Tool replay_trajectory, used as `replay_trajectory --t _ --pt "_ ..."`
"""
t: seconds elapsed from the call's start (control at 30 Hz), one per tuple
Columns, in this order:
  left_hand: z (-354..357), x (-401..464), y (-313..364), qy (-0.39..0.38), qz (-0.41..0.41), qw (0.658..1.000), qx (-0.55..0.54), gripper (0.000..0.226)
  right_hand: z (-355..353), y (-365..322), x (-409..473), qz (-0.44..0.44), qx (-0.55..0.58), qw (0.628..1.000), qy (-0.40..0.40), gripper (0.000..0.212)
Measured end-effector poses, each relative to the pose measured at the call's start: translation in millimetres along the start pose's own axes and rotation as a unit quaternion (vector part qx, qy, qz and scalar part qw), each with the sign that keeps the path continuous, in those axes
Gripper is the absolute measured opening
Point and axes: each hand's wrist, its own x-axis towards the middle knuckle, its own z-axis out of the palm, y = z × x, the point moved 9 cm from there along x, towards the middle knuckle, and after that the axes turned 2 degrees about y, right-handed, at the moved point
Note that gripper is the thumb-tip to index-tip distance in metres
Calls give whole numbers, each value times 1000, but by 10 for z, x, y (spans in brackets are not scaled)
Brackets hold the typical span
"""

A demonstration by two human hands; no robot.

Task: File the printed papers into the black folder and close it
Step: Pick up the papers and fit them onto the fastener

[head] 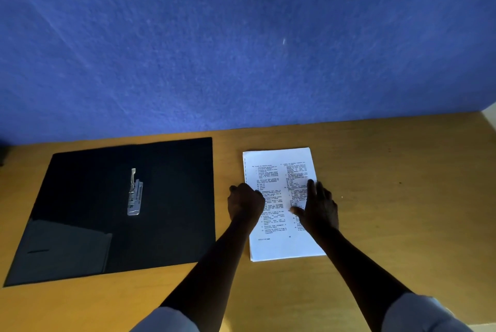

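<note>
White papers (pixel 279 170) lie lengthwise away — left hand (pixel 245 201) curled, right hand (pixel 319 207) flat.

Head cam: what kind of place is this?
Probably an office or study desk: a wooden desk against a blue felt-like partition, an open black folder with a metal clip, and a stack of printed papers beside it.
</note>
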Motion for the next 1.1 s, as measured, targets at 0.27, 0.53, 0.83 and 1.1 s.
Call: replay_trajectory --t 0.27,0.53,0.83,1.1 --pt "-16 17 21 -12 -50 997 -58 8 4 -20 -1 -2 -1 1000 2 97" --pt "11 84 -83 -37 -105 988 -103 11 -1 -23 -8 -3 -2 1000 9 95" --pt "60 -78 16 12 -94 987 -131 46 -1 -30 -9 4 -2 1000 9 95" --pt "144 -18 -39 -18 -108 980 -166 28 2 -33 -6 5 2 1000 9 95"
